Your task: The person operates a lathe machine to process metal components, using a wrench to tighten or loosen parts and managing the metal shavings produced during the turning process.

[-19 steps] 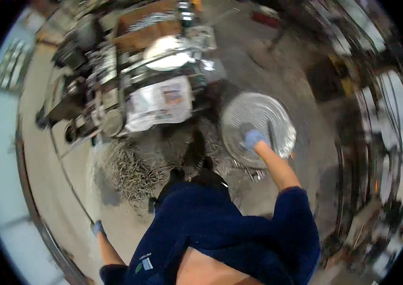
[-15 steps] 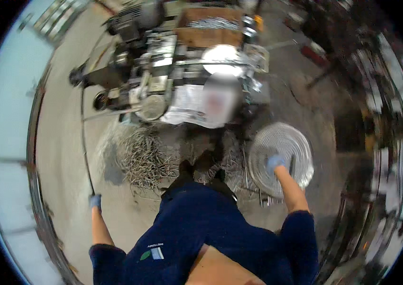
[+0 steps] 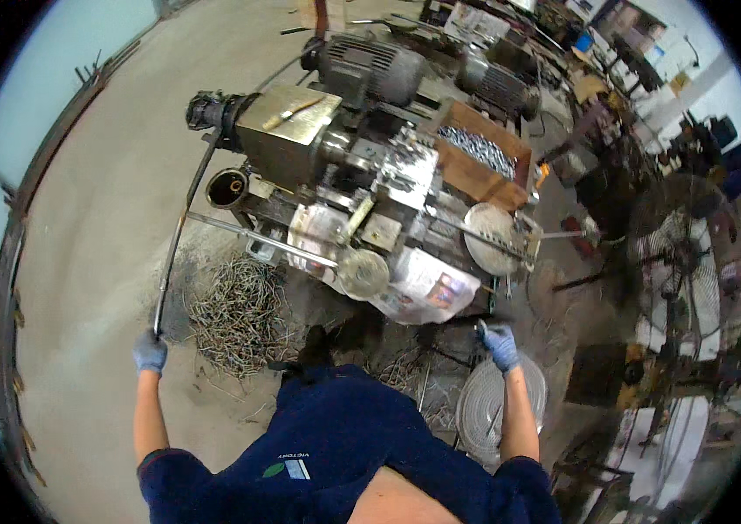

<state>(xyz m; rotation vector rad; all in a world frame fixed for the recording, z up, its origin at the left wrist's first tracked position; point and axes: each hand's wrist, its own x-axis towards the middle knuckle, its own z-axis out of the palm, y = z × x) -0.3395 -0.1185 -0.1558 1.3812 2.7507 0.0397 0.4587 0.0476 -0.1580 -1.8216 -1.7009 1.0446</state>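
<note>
Head view, looking down past the dark blue shirt (image 3: 336, 437) of the person wearing my camera. Both hands are in blue-grey gloves. Left hand (image 3: 150, 352): fingers wrapped around the lower end of a long dark rod (image 3: 180, 231). The rod slants up and away from that grip to the black end piece (image 3: 212, 112) on the left of the machine. Right hand (image 3: 500, 345): held out in front of the machine's near edge, fingers curled; blur at the fingertips, so I cannot tell whether they pinch anything.

Below the right hand, a round ridged silvery disc (image 3: 475, 406) lies on the floor, partly covered by the forearm. Between the left hand and the feet I note a heap of tangled thin metal strips (image 3: 235, 319).

Farther out, a printed paper sheet (image 3: 418, 281) hangs at the machine's front, a round tin-coloured dish (image 3: 363, 273) beside it. A wooden-handled tool (image 3: 292, 113) rests on the yellowish metal housing (image 3: 288, 144). To the right, a brown box (image 3: 471, 181) holds many small metal pieces (image 3: 478, 150). Beyond sit two ribbed motors (image 3: 375, 72).
</note>
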